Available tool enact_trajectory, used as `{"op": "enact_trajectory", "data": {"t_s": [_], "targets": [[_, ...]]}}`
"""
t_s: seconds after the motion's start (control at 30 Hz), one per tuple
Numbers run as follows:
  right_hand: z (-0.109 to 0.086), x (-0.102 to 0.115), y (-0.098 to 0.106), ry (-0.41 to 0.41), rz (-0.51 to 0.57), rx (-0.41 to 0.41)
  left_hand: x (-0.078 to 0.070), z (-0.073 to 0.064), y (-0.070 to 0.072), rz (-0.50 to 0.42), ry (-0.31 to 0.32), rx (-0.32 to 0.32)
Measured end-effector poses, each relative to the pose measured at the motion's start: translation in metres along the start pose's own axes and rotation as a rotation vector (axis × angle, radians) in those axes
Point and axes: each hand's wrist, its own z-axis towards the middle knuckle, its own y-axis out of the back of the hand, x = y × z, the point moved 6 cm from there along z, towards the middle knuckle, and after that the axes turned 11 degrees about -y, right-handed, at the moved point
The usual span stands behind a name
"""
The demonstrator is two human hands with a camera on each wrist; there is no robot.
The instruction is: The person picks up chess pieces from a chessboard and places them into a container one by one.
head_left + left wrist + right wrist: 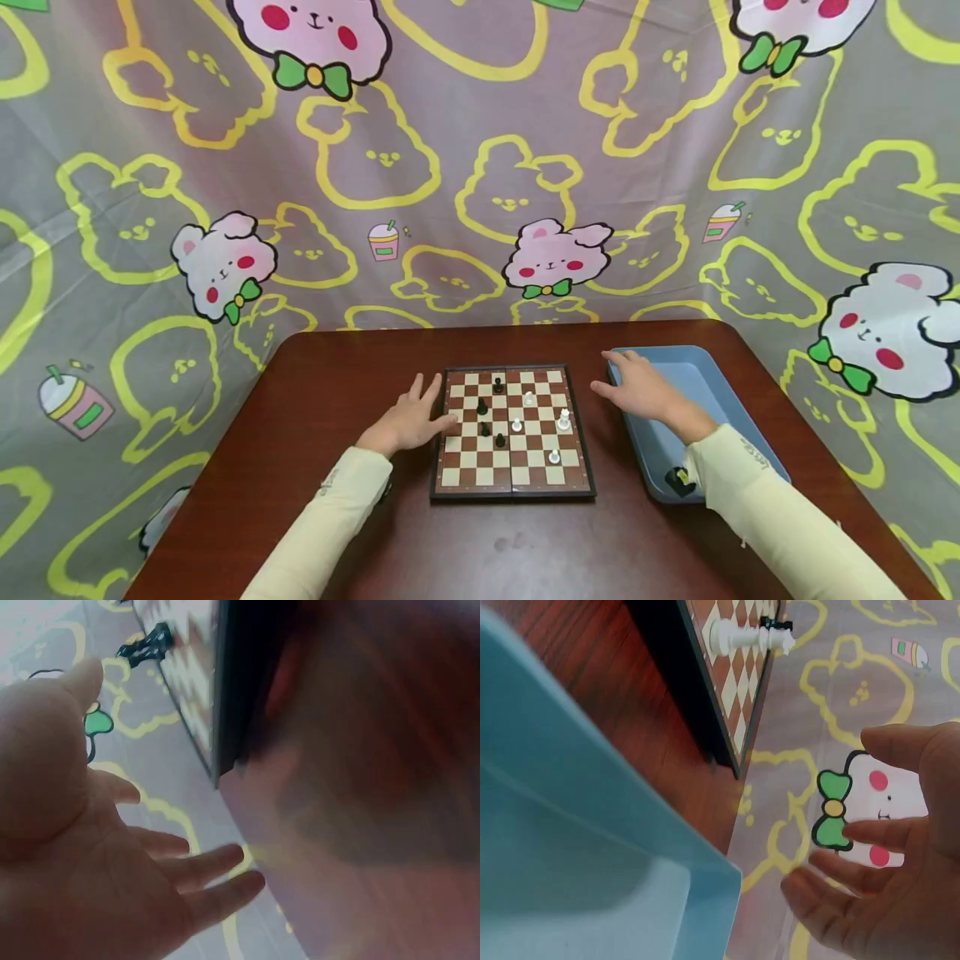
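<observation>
A brown-and-cream chessboard with a black frame lies flat on the table. Several black chess pieces stand on its left half, and several white ones on its right half. My left hand is at the board's left edge, fingers spread and thumb reaching over the squares. In the left wrist view its palm holds nothing, and a black piece stands beyond the thumb. My right hand hovers over the left side of a blue tray, fingers loosely extended and holding nothing.
The dark brown table has rounded far corners. A patterned curtain closes off the back and both sides. Beside the right cuff is a small black-and-yellow thing; whether it lies in the tray or hangs from the wrist, I cannot tell.
</observation>
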Motion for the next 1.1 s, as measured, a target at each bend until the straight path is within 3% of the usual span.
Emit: {"op": "enact_trajectory", "data": {"t_s": [0.23,0.47,0.73,1.1], "targets": [[-0.010,0.012,-0.005,0.094,0.106,0.019,-0.008,0.001,-0.023,0.012,-0.075,0.079],[-0.023,0.019,-0.020,0.186,0.177,0.154,-0.013,0.002,-0.037,0.081,-0.132,0.122],[-0.035,0.035,-0.039,0.287,0.211,0.314,-0.009,0.005,-0.040,0.167,-0.155,0.112],[-0.048,0.058,-0.068,0.342,0.190,0.340,-0.012,0.006,-0.043,0.196,-0.165,0.123]]}}
